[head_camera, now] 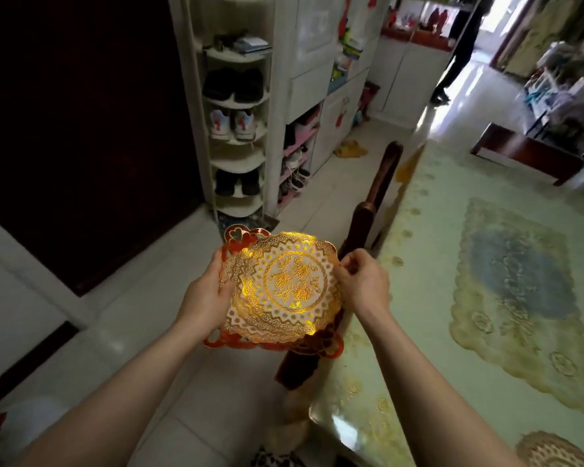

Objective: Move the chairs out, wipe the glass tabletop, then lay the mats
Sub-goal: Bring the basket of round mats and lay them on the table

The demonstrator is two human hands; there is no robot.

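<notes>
Bare forearms reach forward from the near edge, both bent slightly inward so the hands meet over the tiled floor, just left of the glass tabletop [418, 251]. Between them sits a stack of mats [284, 284], round gold-patterned ones on top with red cut-out mats showing underneath at the far-left corner and along the near edge. The left hand [206, 298] cups the stack's left rim from below, fingers curled under and thumb lying on the gold face, a firm closed hold. The right hand [361, 281] is at the stack's right rim, its fingertips pinched narrow on the edge of the top mat. The stack is held roughly level, tipped a little toward the viewer. Another gold mat [553, 449] lies on the tabletop at the near right corner. Under the glass, a pale green patterned cloth with a blue centre shows through. A dark wooden chair [368, 210] stands against the table's left edge, its back rail just beyond the right hand. At the far left, a white corner shelf [236, 129] holds pairs of shoes, dark pairs above and below a white pair. Far off in the hallway, someone's dark-clad legs [452, 62] are visible.
</notes>
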